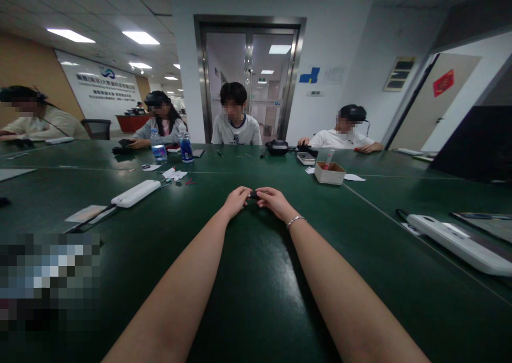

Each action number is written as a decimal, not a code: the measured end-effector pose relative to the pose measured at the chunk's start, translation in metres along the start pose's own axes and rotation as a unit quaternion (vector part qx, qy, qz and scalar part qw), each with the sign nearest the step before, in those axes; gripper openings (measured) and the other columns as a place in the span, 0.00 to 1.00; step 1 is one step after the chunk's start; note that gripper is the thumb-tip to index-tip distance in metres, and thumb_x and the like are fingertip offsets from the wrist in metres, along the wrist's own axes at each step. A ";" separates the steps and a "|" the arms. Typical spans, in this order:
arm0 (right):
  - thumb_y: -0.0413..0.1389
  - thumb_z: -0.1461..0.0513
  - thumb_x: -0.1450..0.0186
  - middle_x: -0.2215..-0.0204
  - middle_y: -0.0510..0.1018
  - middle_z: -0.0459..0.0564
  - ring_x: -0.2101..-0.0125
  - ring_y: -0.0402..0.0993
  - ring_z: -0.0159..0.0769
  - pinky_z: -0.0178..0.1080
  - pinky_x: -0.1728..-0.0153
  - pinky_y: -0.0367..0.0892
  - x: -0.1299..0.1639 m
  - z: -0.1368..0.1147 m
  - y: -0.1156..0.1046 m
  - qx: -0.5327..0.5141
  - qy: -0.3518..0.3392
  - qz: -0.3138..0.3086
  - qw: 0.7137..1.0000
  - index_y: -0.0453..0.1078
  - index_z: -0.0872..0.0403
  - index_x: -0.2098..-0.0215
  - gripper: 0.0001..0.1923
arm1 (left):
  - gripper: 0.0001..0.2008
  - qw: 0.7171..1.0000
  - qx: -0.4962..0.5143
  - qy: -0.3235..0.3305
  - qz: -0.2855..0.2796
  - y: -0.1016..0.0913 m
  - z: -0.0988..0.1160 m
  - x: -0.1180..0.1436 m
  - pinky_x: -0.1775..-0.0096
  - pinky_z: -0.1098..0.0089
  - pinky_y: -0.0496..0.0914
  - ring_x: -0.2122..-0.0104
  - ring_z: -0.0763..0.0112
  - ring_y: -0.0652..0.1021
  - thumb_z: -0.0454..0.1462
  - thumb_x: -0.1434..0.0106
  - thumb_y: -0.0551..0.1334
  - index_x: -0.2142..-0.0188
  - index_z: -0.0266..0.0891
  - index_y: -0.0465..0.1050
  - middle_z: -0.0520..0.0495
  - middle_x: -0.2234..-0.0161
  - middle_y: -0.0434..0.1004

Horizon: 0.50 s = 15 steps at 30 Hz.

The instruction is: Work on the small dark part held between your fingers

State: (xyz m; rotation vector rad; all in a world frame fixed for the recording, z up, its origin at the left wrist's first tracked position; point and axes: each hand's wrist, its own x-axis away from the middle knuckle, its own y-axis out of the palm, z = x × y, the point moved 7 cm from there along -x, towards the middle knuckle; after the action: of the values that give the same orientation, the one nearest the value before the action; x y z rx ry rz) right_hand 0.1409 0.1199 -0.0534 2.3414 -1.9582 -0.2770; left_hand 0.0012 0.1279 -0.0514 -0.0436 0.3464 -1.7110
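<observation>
Out on the dark green glossy tabletop, the left hand and right hand meet with fingers curled, both pinching a small black object between their fingertips. It appears to lie crosswise, left to right; its exact shape is too small to tell.

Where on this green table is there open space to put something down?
Bare table lies between the forearms and beyond the left hand and right hand, which pinch a small dark item, up to the box. Crowded: far edge around the bottles; power strips at left and right.
</observation>
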 end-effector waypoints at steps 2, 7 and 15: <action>0.60 0.69 0.42 0.74 0.76 0.48 0.80 0.72 0.26 0.26 0.79 0.70 0.000 0.001 0.000 -0.001 0.002 0.000 1.000 0.71 0.59 0.65 0.05 | 0.14 1.000 -0.004 0.005 -0.001 0.000 0.002 0.001 0.79 0.76 0.59 0.81 0.78 0.66 0.42 0.38 0.52 0.61 0.37 0.71 0.51 0.75 0.68; 0.60 0.69 0.41 0.75 0.75 0.47 0.81 0.72 0.25 0.26 0.80 0.70 -0.001 0.001 0.000 -0.003 0.001 0.003 1.000 0.71 0.59 0.65 0.05 | 0.11 1.000 0.001 -0.006 0.002 0.000 0.002 0.001 0.79 0.76 0.60 0.79 0.77 0.68 0.38 0.41 0.55 0.60 0.38 0.71 0.50 0.73 0.69; 0.58 0.70 0.39 0.76 0.75 0.48 0.81 0.72 0.25 0.25 0.80 0.70 0.000 0.000 0.000 -0.001 0.005 0.008 1.000 0.71 0.60 0.64 0.04 | 0.13 1.000 -0.005 -0.012 0.010 -0.002 -0.003 -0.002 0.81 0.75 0.59 0.83 0.78 0.64 0.38 0.40 0.53 0.58 0.39 0.70 0.52 0.75 0.67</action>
State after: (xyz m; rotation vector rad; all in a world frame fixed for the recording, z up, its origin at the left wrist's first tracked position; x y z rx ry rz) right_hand 0.1407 0.1196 -0.0529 2.3195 -1.9694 -0.2653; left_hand -0.0013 0.1303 -0.0535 -0.0691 0.3365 -1.6878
